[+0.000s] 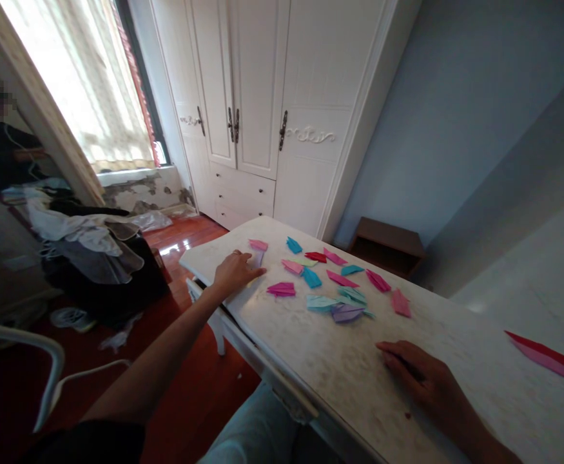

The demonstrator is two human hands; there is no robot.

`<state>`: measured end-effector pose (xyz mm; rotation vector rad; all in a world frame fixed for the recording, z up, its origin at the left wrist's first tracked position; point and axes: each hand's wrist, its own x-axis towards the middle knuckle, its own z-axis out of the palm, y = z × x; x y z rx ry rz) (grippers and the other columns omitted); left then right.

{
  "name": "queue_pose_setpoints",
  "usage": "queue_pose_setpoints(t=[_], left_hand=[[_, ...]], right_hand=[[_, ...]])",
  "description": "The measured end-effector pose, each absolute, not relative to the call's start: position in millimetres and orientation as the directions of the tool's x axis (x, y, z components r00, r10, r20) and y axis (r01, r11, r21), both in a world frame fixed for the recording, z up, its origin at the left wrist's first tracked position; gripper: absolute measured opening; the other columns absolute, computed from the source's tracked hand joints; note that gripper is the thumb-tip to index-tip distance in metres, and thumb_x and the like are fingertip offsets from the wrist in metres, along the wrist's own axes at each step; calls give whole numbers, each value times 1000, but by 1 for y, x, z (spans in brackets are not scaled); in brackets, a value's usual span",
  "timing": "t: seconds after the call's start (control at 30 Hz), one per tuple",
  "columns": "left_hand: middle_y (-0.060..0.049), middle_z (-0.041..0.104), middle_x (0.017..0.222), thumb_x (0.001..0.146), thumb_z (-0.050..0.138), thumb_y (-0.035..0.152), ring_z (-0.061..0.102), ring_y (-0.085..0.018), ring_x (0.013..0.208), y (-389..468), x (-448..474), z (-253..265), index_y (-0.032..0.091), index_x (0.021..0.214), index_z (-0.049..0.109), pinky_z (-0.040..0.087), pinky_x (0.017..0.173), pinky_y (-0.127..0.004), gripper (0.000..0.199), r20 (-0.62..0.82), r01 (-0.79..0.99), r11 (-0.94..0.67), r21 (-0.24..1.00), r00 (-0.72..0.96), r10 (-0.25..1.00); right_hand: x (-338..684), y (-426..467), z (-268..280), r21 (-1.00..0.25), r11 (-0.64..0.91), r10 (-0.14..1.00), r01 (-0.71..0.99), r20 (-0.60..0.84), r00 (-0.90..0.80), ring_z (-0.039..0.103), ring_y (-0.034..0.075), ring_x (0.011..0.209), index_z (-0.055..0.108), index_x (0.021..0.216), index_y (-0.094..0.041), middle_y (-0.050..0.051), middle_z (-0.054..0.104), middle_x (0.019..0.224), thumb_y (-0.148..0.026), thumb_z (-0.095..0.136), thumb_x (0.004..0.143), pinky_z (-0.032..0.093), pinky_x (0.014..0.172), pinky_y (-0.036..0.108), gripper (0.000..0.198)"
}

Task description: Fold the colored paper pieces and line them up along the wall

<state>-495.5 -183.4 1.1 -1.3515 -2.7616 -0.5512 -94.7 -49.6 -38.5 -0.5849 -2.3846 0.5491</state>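
My left hand [236,274] reaches over the far left of the table, fingers apart. Close to its fingertips lies a lavender folded paper piece [257,259], with a pink one [258,245] just beyond; contact is hard to make out. My right hand [421,380] rests on the tabletop near the front, thumb and fingers drawn together with nothing visible in them. Between the hands several folded paper pieces lie scattered, among them a magenta one [282,289], a blue one [311,278], a purple one [347,313] and a coral one [400,303].
The pale table [301,348] has a partly pulled-out drawer [262,367] at my side. A red and pink folded paper strip [547,356] lies far right. Beyond stand a white wardrobe [252,84] and a brown cabinet [388,238]. Clothes [93,238] are heaped at left.
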Motion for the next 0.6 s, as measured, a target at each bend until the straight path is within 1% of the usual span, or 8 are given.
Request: queue_pose_setpoints(t=[0.07, 0.17, 0.3, 0.43, 0.5, 0.53, 0.6], left_hand=[[-11, 62, 114, 81, 54, 59, 62, -26, 99, -183, -491, 3, 21, 106, 69, 47, 79, -31, 48, 163, 775, 572, 269, -622, 766], [-11, 65, 104, 87, 47, 47, 63, -25, 92, -186, -486, 3, 21, 100, 71, 46, 73, -31, 37, 188, 774, 583, 248, -628, 755], [-10, 68, 95, 89, 44, 40, 64, -24, 84, -193, -483, 0, 18, 91, 71, 44, 68, -30, 35, 241, 800, 561, 212, -599, 764], [-10, 70, 92, 92, 39, 37, 64, -23, 83, -197, -484, -2, 18, 83, 70, 43, 68, -30, 37, 283, 825, 525, 208, -565, 775], [-10, 70, 88, 92, 38, 36, 65, -23, 81, -198, -485, -3, 17, 81, 68, 44, 69, -30, 37, 316, 825, 495, 273, -563, 764], [-10, 70, 85, 92, 38, 37, 65, -22, 78, -199, -486, -3, 17, 81, 68, 45, 69, -30, 37, 324, 816, 464, 345, -568, 757], [-7, 70, 79, 92, 40, 40, 65, -18, 65, -199, -484, -1, 16, 82, 65, 46, 65, -28, 36, 311, 757, 360, 545, -582, 752]], right_hand=[[-95, -49, -38, -500, 824, 518, 268, 471, -714, 72, 24, 77, 71, 95, -33, 4, 75, 88, -40, 57, 86, 62, 68, 36, 19], [-94, -50, -37, -499, 825, 516, 265, 474, -713, 72, 25, 77, 71, 95, -33, 4, 75, 88, -40, 57, 87, 62, 67, 37, 18], [-95, -51, -36, -512, 816, 525, 269, 462, -715, 72, 25, 77, 71, 95, -32, 6, 75, 87, -41, 56, 87, 61, 67, 37, 20], [-94, -51, -36, -507, 814, 527, 282, 444, -724, 71, 25, 78, 72, 95, -30, 7, 74, 88, -42, 55, 88, 61, 68, 37, 21], [-94, -51, -37, -497, 820, 522, 284, 444, -728, 71, 24, 78, 72, 95, -29, 7, 74, 88, -42, 54, 88, 61, 68, 36, 23], [-94, -51, -37, -492, 823, 519, 286, 444, -730, 71, 24, 79, 72, 96, -28, 6, 74, 88, -41, 54, 89, 60, 69, 35, 23], [-93, -52, -37, -485, 825, 518, 290, 444, -731, 71, 22, 81, 72, 96, -26, 6, 74, 89, -40, 54, 89, 60, 71, 34, 24]])
